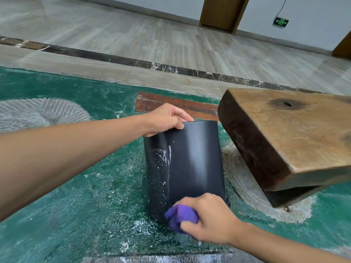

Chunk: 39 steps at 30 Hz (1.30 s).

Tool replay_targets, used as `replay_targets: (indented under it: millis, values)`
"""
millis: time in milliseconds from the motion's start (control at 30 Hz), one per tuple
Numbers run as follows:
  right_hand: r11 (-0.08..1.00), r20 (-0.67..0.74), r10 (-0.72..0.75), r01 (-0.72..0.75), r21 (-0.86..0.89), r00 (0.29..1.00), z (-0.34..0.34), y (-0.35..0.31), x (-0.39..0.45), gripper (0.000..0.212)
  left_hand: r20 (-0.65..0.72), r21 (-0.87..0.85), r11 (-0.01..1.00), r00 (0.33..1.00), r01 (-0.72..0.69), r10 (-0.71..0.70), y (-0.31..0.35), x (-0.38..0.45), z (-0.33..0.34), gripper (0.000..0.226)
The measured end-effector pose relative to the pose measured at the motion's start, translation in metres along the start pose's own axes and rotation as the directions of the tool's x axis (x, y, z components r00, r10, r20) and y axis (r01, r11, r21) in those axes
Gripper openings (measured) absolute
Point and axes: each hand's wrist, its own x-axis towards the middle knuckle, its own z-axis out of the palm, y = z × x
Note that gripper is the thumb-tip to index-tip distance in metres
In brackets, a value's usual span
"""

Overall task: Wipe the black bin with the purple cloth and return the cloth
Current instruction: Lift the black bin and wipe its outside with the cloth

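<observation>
The black bin (191,164) lies tilted on the green floor, its side facing me, with white splashes and a drip running down its left part. My left hand (167,118) grips the bin's far rim at the top left. The bunched purple cloth (181,218) is in my right hand (210,219), pressed against the bin's near bottom edge.
A thick wooden slab (288,133) on a dark base stands close to the bin's right side. The wet green floor (91,196) is speckled with white residue. A red-brown plank (171,105) lies behind the bin. Grey tiled floor (133,35) stretches beyond a dark marble strip.
</observation>
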Motion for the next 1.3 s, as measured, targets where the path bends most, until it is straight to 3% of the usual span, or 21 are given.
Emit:
replay_targets:
  millis: [100, 167, 233, 333, 400, 467, 600, 833, 967, 1100, 1200, 1300]
  values:
    - [0.922, -0.166, 0.140, -0.068, 0.381, 0.976, -0.013, 0.008, -0.002, 0.045, -0.008, -0.012, 1.000, 1.000, -0.025, 0.025, -0.008, -0.005, -0.016, 0.043]
    - [0.843, -0.375, 0.251, -0.011, 0.538, 0.893, -0.025, 0.017, 0.003, 0.043, 0.015, -0.011, 0.999, 0.999, -0.041, 0.041, -0.013, -0.009, -0.022, 0.050]
    - [0.840, -0.588, 0.344, 0.040, 0.541, 0.732, -0.043, 0.027, 0.017, 0.042, 0.066, -0.007, 0.998, 0.996, -0.063, 0.063, -0.015, -0.012, -0.023, 0.054]
    - [0.842, -0.730, 0.407, 0.084, 0.533, 0.550, -0.077, 0.035, 0.038, 0.039, 0.116, 0.017, 0.998, 0.991, -0.066, 0.063, -0.015, -0.011, -0.018, 0.045]
    - [0.833, -0.743, 0.455, 0.059, 0.549, 0.490, -0.092, 0.040, 0.048, 0.040, 0.116, 0.063, 0.997, 0.993, -0.043, 0.035, -0.016, -0.010, -0.018, 0.031]
    - [0.830, -0.730, 0.491, 0.001, 0.558, 0.476, -0.097, 0.045, 0.055, 0.038, 0.121, 0.139, 0.990, 0.993, -0.016, -0.001, -0.020, -0.011, -0.019, 0.017]
    - [0.845, -0.700, 0.457, -0.023, 0.534, 0.549, -0.087, 0.045, 0.065, 0.035, 0.133, 0.039, 0.999, 0.990, 0.031, -0.036, -0.029, -0.012, -0.012, 0.020]
    - [0.959, -0.665, 0.141, 0.066, 0.276, 0.733, -0.068, 0.041, 0.081, 0.042, 0.132, -0.120, 0.990, 0.990, 0.070, -0.054, -0.036, -0.007, -0.011, 0.029]
    - [0.981, -0.451, -0.150, 0.190, 0.045, 0.880, -0.046, 0.038, 0.076, 0.050, 0.070, -0.077, 0.994, 0.995, 0.071, -0.065, -0.036, -0.001, -0.010, 0.030]
    - [0.916, -0.189, -0.383, 0.346, -0.203, 0.904, -0.016, 0.036, 0.056, 0.045, 0.145, -0.044, 0.997, 0.988, 0.067, -0.060, -0.031, 0.002, -0.010, 0.027]
    - [0.868, 0.046, -0.420, 0.416, -0.271, 0.906, 0.010, 0.035, 0.033, 0.042, 0.154, 0.020, 0.998, 0.987, 0.053, -0.056, -0.028, 0.001, -0.012, 0.025]
    - [0.879, 0.128, -0.386, 0.406, -0.249, 0.914, 0.030, 0.037, 0.008, 0.046, 0.180, 0.050, 0.998, 0.982, 0.046, -0.054, -0.026, -0.003, -0.013, 0.023]
